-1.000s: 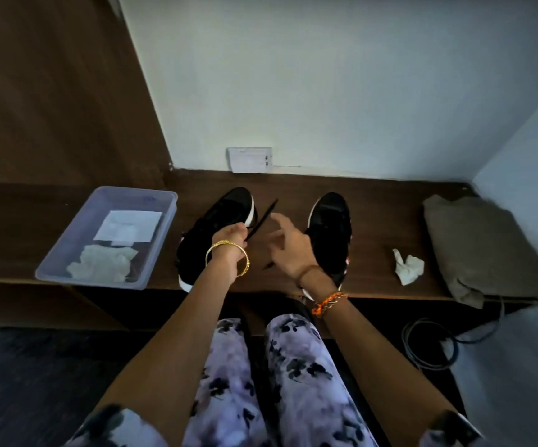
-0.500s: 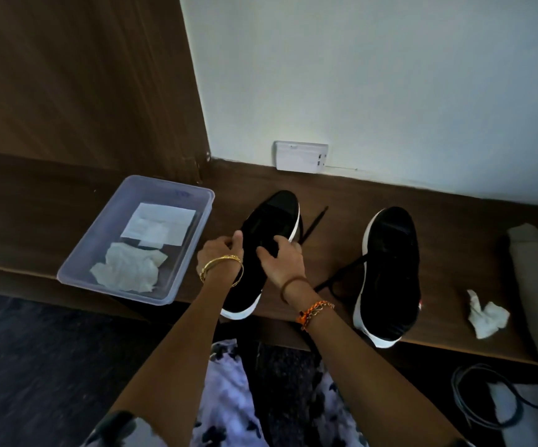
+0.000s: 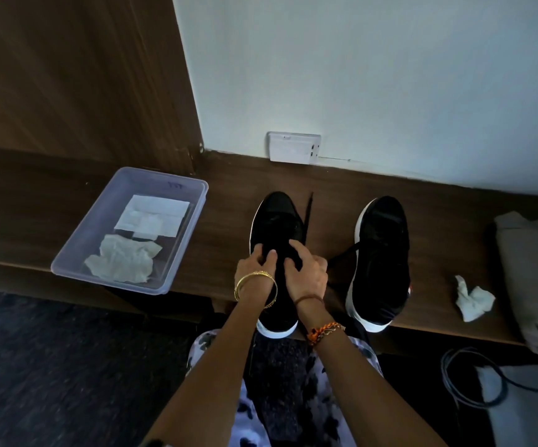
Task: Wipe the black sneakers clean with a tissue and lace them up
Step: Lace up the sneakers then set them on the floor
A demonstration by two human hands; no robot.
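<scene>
Dark wood bench (image 3: 229, 188) along wall. On it, L to R: clear tray (image 3: 193, 221) w/ tissues, left sneaker (image 3: 274, 217), loose lace (image 3: 308, 214) beside it, right sneaker (image 3: 380, 246), crumpled tissue (image 3: 472, 298), folded grey cloth (image 3: 532, 269) at far R.

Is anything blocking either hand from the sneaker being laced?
Nothing visible does. The left hand and right hand are already on the left sneaker, fingers at its lace area.
</scene>
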